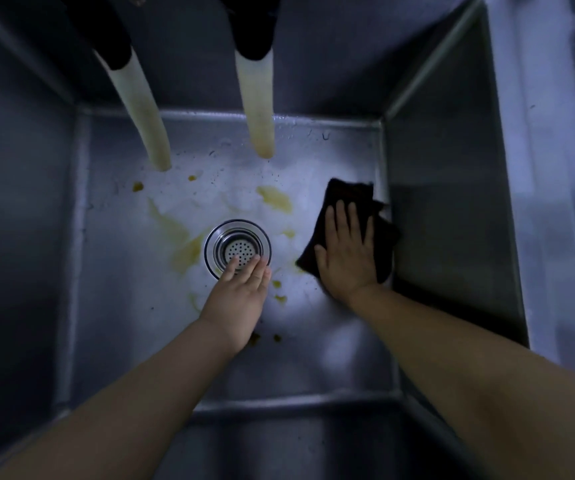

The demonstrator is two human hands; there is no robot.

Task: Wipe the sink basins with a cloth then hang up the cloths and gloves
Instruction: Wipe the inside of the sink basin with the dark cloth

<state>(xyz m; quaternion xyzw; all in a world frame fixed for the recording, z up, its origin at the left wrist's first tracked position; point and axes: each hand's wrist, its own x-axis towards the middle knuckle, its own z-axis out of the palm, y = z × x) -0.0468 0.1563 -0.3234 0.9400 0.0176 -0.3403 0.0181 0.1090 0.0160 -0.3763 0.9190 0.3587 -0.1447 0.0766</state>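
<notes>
A deep steel sink basin [445,209] fills the view, dimly lit at the walls and bright on its floor, where yellowish smears [275,199] and small brown spots lie around a round drain strainer [237,249]. Two pale, stained hoses [261,109] hang down from black fittings at the back wall, their ends just above the floor.

The dark cloth [348,202] lies flat on the floor of the basin against its right wall, right of the drain. The right hand [346,252] presses on it with straight, slightly spread fingers, palm down, gripping nothing. The left hand [242,294] is also flat and relaxed, holding nothing, its fingertips at the near edge of the strainer; whether it touches the metal I cannot tell.

The step in hand looks like wiping the basin floor, and little of it seems done, since most smears remain left of and behind the cloth. To do it well, keep the whole palm weighted on the cloth so it does not bunch, sweep in overlapping passes from the walls toward the drain, and work the corner seams where grime gathers. The dried spots near the front may need a second, firmer pass. The left hand should clear the path before the cloth crosses the strainer.
</notes>
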